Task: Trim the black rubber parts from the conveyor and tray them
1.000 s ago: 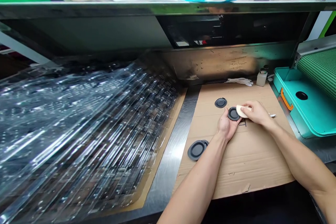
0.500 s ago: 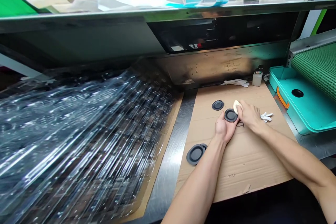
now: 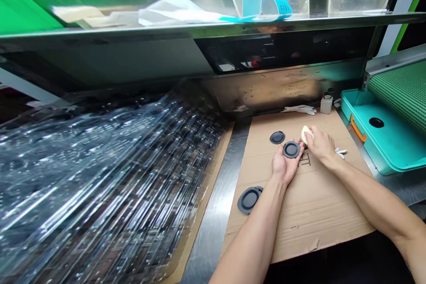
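Note:
On the palm and fingers of my left hand (image 3: 284,164) rests a dark grey oval disc with a raised inner ring (image 3: 291,150). My right hand (image 3: 321,144) pinches a cream-coloured pad (image 3: 306,135), perhaps a sponge or folded cloth, just right of that disc. A small gap seems to part the pad from the disc's face. Another such disc (image 3: 277,137) lies on the cardboard sheet (image 3: 319,204) beyond my left hand. Nearer me, by my left forearm, a further dark disc (image 3: 249,200) lies partly over another one.
Stacked clear plastic trays (image 3: 126,177) fill the left side. A teal bin (image 3: 396,142) with a black disc in it stands at right, under a green conveyor belt (image 3: 402,93). White gloves (image 3: 299,109) and a small bottle (image 3: 326,103) sit at the back. A metal shelf (image 3: 186,31) crosses overhead.
My right hand with the cream pad has shifted right, away from the held disc. The disc now shows more of its face in my left hand. The whole view has shifted slightly downward.

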Demonstrator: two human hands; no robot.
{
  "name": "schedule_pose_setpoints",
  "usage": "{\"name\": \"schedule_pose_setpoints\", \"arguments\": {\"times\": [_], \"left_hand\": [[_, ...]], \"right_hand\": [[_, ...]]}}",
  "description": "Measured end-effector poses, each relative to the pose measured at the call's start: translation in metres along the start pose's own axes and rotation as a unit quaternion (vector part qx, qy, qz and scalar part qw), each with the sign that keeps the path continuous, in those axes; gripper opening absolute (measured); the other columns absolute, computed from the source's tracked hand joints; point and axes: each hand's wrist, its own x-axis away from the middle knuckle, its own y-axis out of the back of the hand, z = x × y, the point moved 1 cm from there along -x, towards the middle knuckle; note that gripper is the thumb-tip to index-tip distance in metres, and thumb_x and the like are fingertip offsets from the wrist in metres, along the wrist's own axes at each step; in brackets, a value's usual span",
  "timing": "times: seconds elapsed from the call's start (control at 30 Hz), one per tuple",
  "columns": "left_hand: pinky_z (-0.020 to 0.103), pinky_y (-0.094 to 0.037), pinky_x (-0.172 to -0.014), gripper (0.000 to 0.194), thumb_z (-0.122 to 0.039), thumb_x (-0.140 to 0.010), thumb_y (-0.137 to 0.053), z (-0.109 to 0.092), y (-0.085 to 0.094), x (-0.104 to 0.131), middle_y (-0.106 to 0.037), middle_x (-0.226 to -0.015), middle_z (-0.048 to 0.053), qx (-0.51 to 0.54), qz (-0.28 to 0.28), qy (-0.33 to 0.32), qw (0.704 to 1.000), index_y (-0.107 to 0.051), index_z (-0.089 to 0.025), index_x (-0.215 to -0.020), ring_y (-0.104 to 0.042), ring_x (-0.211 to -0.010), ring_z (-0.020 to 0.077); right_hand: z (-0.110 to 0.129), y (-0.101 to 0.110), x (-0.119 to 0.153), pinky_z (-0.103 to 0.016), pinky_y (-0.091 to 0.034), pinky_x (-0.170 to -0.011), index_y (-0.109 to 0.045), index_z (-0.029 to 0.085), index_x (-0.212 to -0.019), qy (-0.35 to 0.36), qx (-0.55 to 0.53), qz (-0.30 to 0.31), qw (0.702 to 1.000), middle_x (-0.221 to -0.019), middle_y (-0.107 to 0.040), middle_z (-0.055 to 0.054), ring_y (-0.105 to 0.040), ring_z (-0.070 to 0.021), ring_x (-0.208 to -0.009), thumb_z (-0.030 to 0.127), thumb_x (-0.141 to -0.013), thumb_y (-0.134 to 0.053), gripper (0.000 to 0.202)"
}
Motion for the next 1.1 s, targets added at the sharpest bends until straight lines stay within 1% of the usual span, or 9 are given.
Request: {"name": "schedule_pose_setpoints", "arguments": {"times": [0.13, 0.23, 0.37, 0.43, 0.5, 0.57, 0.7, 0.93, 1.1], "left_hand": [[0.042, -0.066, -0.090, 0.043, -0.043, -0.109, -0.034, -0.004, -0.001, 0.003, -0.072, -0.131, 0.021, 0.009, 0.003, 0.019, 1.000, -0.066, -0.015, -0.114, -0.070, -0.128, 0.0325], [0.044, -0.066, -0.089, 0.039, -0.035, -0.106, -0.035, -0.007, -0.003, 0.005, -0.073, -0.126, 0.021, 0.031, 0.007, 0.030, 0.999, -0.065, -0.014, -0.116, -0.070, -0.127, 0.0342], [0.046, -0.066, -0.095, 0.033, -0.028, -0.106, -0.038, -0.011, -0.006, 0.006, -0.075, -0.118, 0.019, 0.041, 0.012, 0.035, 0.998, -0.065, -0.014, -0.117, -0.073, -0.122, 0.0319], [0.045, -0.065, -0.097, 0.034, -0.032, -0.109, -0.039, -0.013, -0.007, 0.006, -0.075, -0.113, 0.019, 0.040, 0.021, 0.031, 0.999, -0.065, -0.013, -0.118, -0.075, -0.117, 0.0298], [0.037, -0.067, -0.091, 0.043, -0.044, -0.110, -0.040, -0.013, -0.007, 0.007, -0.075, -0.109, 0.019, 0.019, 0.029, 0.030, 0.999, -0.066, -0.010, -0.118, -0.077, -0.107, 0.0270], [0.027, -0.065, -0.074, 0.058, -0.058, -0.109, -0.040, -0.012, -0.007, 0.008, -0.076, -0.106, 0.020, -0.036, 0.032, 0.037, 0.998, -0.068, -0.008, -0.115, -0.078, -0.091, 0.0228], [0.021, -0.054, -0.051, 0.078, -0.069, -0.107, -0.026, -0.006, -0.009, 0.010, -0.078, -0.091, 0.019, -0.147, 0.041, 0.043, 0.987, -0.072, -0.007, -0.100, -0.069, -0.060, 0.0139], [0.022, -0.047, -0.044, 0.082, -0.083, -0.098, -0.034, 0.007, -0.012, 0.016, -0.069, -0.063, 0.009, -0.268, 0.092, -0.014, 0.959, -0.071, -0.012, -0.080, -0.063, -0.049, 0.0133], [0.023, -0.047, -0.045, 0.083, -0.084, -0.097, -0.036, 0.014, -0.010, 0.017, -0.065, -0.055, 0.008, -0.353, 0.089, -0.065, 0.929, -0.071, -0.014, -0.070, -0.062, -0.045, 0.0136]], "right_hand": [[-0.029, 0.024, -0.013, -0.041, -0.049, -0.092, -0.050, 0.017, -0.149, -0.039, 0.041, -0.015, 0.998, -0.126, -0.072, -0.021, -0.068, -0.0355, -0.117, 0.051, -0.110, -0.037, 0.054], [-0.045, 0.041, -0.011, -0.042, -0.047, -0.093, -0.063, 0.014, -0.135, 0.011, 0.107, -0.032, 0.994, -0.130, -0.069, -0.023, -0.065, -0.0372, -0.120, 0.053, -0.105, -0.048, 0.052], [-0.060, 0.041, -0.010, -0.032, -0.043, -0.073, -0.075, 0.025, -0.107, 0.093, 0.101, 0.119, 0.983, -0.103, -0.076, -0.008, -0.069, -0.0272, -0.093, 0.048, -0.086, -0.076, 0.031], [-0.059, 0.036, -0.010, -0.030, -0.039, -0.067, -0.075, 0.025, -0.096, 0.130, 0.068, 0.162, 0.976, -0.086, -0.074, -0.004, -0.066, -0.0214, -0.078, 0.039, -0.088, -0.074, 0.016], [-0.052, 0.033, -0.008, -0.029, -0.038, -0.067, -0.072, 0.023, -0.089, 0.182, -0.003, 0.129, 0.975, -0.077, -0.070, -0.003, -0.061, -0.0183, -0.072, 0.038, -0.097, -0.062, 0.020], [-0.041, 0.033, -0.005, -0.029, -0.038, -0.068, -0.068, 0.021, -0.090, 0.214, -0.088, 0.061, 0.971, -0.075, -0.068, -0.002, -0.060, -0.0172, -0.071, 0.040, -0.103, -0.053, 0.028], [-0.022, 0.029, 0.004, -0.028, -0.041, -0.074, -0.066, 0.020, -0.096, 0.248, -0.160, -0.008, 0.956, -0.086, -0.071, -0.004, -0.060, -0.0176, -0.079, 0.035, -0.102, -0.050, 0.023], [-0.016, 0.005, 0.002, -0.029, -0.043, -0.083, -0.072, 0.020, -0.103, 0.286, -0.105, -0.038, 0.952, -0.099, -0.073, -0.008, -0.062, -0.0204, -0.090, 0.035, -0.105, -0.048, 0.028], [-0.018, 0.003, 0.001, -0.031, -0.042, -0.084, -0.077, 0.019, -0.102, 0.265, -0.015, -0.033, 0.964, -0.096, -0.072, -0.010, -0.062, -0.0232, -0.092, 0.033, -0.104, -0.048, 0.032]]}}
